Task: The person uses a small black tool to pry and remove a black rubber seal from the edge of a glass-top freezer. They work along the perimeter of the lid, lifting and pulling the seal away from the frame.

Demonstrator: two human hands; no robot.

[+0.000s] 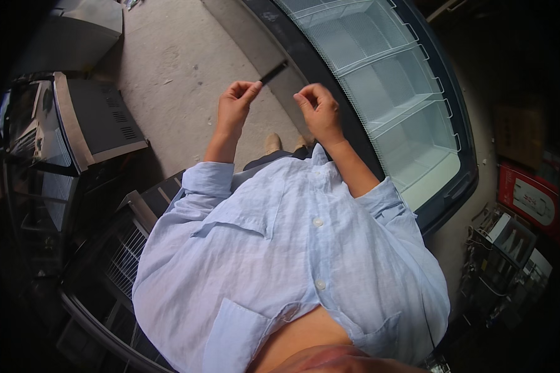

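Note:
Out in front of my chest, my left hand (pixel 233 112) pinches one end of a short, flat black strip (pixel 274 73) between thumb and fingers. The strip's free end points up and to the right; its exact kind does not show. A little to the right, my right hand (pixel 321 115) is closed with thumb and fingertips drawn together, apart from the strip. Whatever may be in that pinch is hidden or too small to make out. Beside my right hand runs the dark edge of a chest freezer (pixel 330 78).
White wire baskets (pixel 389 78) line the freezer's inside. Glass-fronted display cabinets (pixel 102 118) stand at the left, and another with a wire rack (pixel 127 252) is by my left side. A red box (pixel 529 198) and metal equipment (pixel 507 248) sit at right on the concrete floor (pixel 168 68).

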